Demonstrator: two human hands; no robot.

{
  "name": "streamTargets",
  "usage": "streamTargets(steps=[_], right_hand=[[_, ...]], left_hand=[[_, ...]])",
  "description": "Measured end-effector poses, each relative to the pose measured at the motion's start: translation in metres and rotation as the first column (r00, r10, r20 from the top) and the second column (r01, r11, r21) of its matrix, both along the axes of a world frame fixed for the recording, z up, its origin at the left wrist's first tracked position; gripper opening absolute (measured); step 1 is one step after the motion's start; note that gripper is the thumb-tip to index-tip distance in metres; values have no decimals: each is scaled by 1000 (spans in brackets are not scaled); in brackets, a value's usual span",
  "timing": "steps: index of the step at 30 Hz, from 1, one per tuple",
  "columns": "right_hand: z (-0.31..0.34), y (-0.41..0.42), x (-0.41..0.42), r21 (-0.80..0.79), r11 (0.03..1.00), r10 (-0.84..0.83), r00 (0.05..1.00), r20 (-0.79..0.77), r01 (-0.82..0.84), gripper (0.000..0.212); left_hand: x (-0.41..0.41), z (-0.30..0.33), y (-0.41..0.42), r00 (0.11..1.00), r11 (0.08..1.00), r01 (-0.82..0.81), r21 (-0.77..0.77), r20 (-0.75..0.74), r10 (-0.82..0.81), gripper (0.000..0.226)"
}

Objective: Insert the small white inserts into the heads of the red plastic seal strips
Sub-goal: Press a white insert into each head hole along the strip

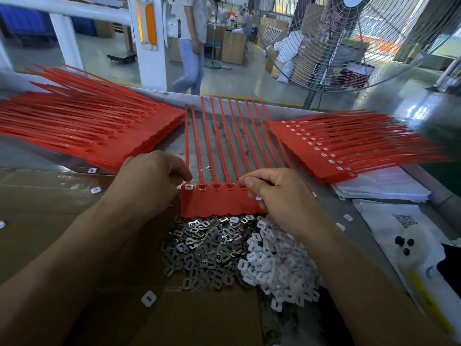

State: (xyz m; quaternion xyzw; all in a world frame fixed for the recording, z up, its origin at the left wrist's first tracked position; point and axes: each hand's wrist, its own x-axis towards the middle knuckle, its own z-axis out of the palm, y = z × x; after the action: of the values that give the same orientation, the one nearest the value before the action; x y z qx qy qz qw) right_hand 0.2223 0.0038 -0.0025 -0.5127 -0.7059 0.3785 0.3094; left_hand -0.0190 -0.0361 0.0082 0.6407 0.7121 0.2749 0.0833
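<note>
Seal strips (pixel 219 201), red plastic, joined side by side into one flat row, lie mid-surface between my hands. I see broad tag-like heads at the near end, each with a small socket at its top; thin tails run away from me toward the far edge of the surface (pixel 424 176), so the long axis points near-to-far. The leftmost socket holds a white insert (pixel 189 187). My left hand (pixel 152 178) curls its fingers at that left end, fingertips on the strip beside the insert. My right hand (pixel 277 193) pinches at the right-hand heads; a white piece shows under its fingers. Just nearer, loose white inserts (pixel 277 265) are heaped beside grey metal clips (pixel 207 248). Further red stacks lie left (pixel 87 126) and right (pixel 331 151).
</note>
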Motion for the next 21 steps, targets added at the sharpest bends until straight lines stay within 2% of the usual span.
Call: streamTargets(steps=[6,13,17,21], right_hand=[[-2,1,0,36,999,3,1000,15,-3,16],[-2,1,1,32,999,9,1000,18,-10,16],[-1,1,2,31,999,8,1000,23,-9,17],[-2,1,2,34,999,0,1000,19,0,17]], left_hand=[[3,0,-1,997,1000,30,-9,-67,-30,25],[2,2,0,970,998,36,-47,-238,-46,27],[4,4,1,925,994,26,-104,-375,-63,31],[6,2,0,912,994,31,-103,-404,-70,31]])
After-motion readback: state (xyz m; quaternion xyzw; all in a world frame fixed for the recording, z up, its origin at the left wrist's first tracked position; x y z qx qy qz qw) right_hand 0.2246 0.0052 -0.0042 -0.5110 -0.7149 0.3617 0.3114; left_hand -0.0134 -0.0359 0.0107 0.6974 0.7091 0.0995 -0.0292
